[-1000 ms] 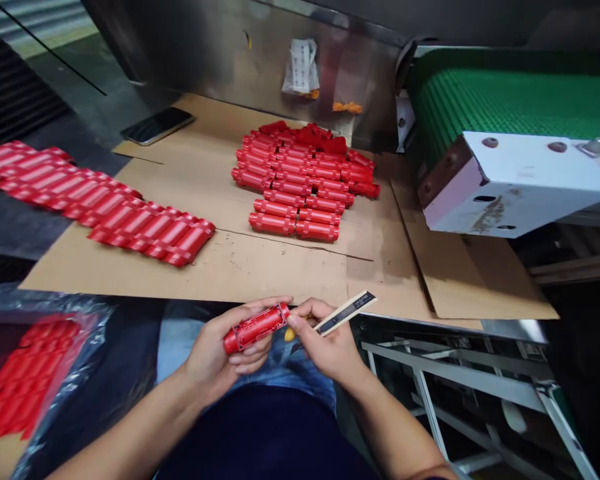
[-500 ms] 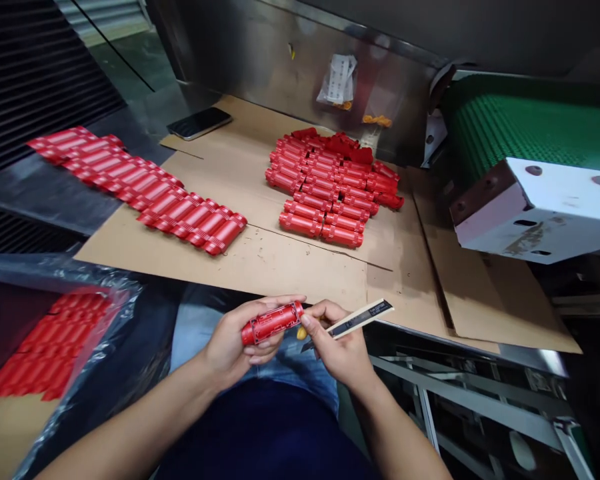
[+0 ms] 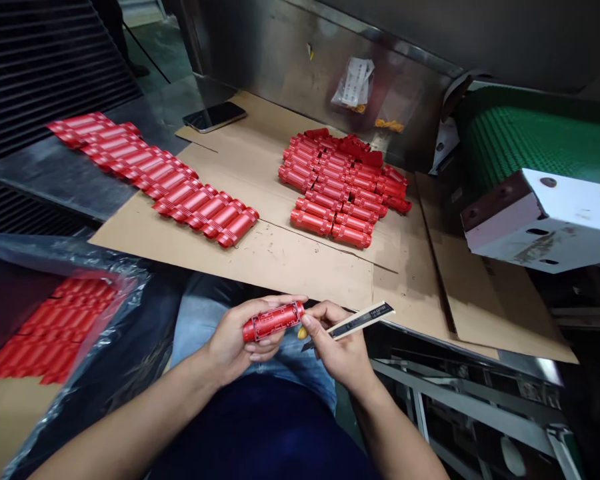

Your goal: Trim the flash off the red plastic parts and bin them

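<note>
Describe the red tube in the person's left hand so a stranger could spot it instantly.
Find the big cardboard sheet with red tubes piled on it, then drop to its front edge. The left hand grips a single red tube; unlike those lying in rows, it is held up in the air, beside the flat strip in the right hand.

My left hand curls palm-up at about seven o'clock, fingers wrapped inward, while my right hand pinches between thumb and forefinger at five o'clock, just beside it. My bare left forearm and right forearm angle in from the bottom edge.
</note>
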`<state>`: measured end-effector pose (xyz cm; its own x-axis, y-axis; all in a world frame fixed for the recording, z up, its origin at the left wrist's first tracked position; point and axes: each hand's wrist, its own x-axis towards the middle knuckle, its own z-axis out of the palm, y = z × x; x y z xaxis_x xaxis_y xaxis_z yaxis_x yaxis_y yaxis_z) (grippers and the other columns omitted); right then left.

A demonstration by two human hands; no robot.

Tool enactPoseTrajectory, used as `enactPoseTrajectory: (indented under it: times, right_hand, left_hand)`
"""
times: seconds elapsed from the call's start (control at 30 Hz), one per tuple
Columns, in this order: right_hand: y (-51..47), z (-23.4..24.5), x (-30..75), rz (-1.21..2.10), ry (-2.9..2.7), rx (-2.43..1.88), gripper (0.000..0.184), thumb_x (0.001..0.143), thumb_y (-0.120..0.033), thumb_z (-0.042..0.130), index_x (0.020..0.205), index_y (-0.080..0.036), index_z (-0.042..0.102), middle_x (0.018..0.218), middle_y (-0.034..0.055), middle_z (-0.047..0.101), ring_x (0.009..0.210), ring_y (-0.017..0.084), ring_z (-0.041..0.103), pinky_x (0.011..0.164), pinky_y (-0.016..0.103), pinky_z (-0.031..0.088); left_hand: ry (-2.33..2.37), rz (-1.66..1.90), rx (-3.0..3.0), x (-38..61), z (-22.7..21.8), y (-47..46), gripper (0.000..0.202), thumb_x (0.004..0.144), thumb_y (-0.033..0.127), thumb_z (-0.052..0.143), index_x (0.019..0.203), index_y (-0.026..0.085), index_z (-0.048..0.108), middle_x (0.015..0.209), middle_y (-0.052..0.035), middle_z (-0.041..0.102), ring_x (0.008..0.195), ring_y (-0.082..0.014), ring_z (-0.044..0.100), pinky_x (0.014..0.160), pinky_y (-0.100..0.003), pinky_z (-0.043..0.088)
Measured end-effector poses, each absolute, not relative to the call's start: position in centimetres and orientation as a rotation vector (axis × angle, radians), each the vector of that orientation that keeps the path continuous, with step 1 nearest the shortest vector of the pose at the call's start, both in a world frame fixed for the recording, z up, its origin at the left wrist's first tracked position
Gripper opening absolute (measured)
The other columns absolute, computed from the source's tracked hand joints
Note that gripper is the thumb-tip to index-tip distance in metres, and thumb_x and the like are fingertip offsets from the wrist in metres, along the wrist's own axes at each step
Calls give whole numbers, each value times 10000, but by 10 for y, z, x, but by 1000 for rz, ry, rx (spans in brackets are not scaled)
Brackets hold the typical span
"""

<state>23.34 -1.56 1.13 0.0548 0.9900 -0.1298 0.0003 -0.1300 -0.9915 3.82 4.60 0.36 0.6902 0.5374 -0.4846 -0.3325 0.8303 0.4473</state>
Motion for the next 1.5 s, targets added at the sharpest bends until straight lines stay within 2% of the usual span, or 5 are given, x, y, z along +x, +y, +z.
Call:
enactPoseTrajectory:
  times: [0.43, 0.97, 1.2, 1.37, 1.5]
  right_hand:
    - [-18, 9, 224, 1247, -1225, -1329, 283, 1053, -427, 723, 907, -185, 725, 715, -7, 700, 489, 65, 509, 462, 179, 409]
    - [-23, 1, 224, 1193, -1332, -1375, 231, 1076, -406, 693, 970, -207, 743, 756, -6, 714, 506, 87, 540, 474, 210, 428]
    - [-21, 5, 221, 1166, -1371, -1376, 254, 1082, -389, 676, 925, -195, 725, 754, 9, 731, 584, 119, 609, 559, 236, 482]
    - [-19, 10, 225, 1161, -1437, -1377, 229, 1083, -381, 673, 974, -202, 764, 815, 25, 758, 668, 152, 677, 625, 268, 536]
    - [-18, 22, 234, 902, -1552, -1417, 173, 1036, -354, 762, 920, -225, 768, 854, 28, 751, 744, 169, 673, 694, 297, 539]
  left_hand:
    - [646, 538, 328, 24, -2, 33, 512, 977, 362, 612, 1397, 97, 735, 499, 43, 442, 413, -71, 180, 417, -211, 203]
    - [673, 543, 331, 21, -8, 30, 520, 1002, 355, 571, 1422, 84, 717, 497, 50, 423, 415, -75, 158, 417, -218, 181]
    - [675, 549, 354, 18, -9, 29, 546, 1007, 359, 564, 1455, 74, 693, 493, 48, 445, 416, -78, 169, 423, -221, 195]
    - [694, 631, 427, 17, -6, 23, 526, 1012, 374, 594, 1425, 74, 720, 494, 50, 435, 418, -84, 226, 431, -223, 230]
    - [710, 679, 493, 16, -1, 20, 504, 1013, 374, 636, 1419, 96, 744, 525, 43, 440, 437, -88, 289, 450, -226, 254]
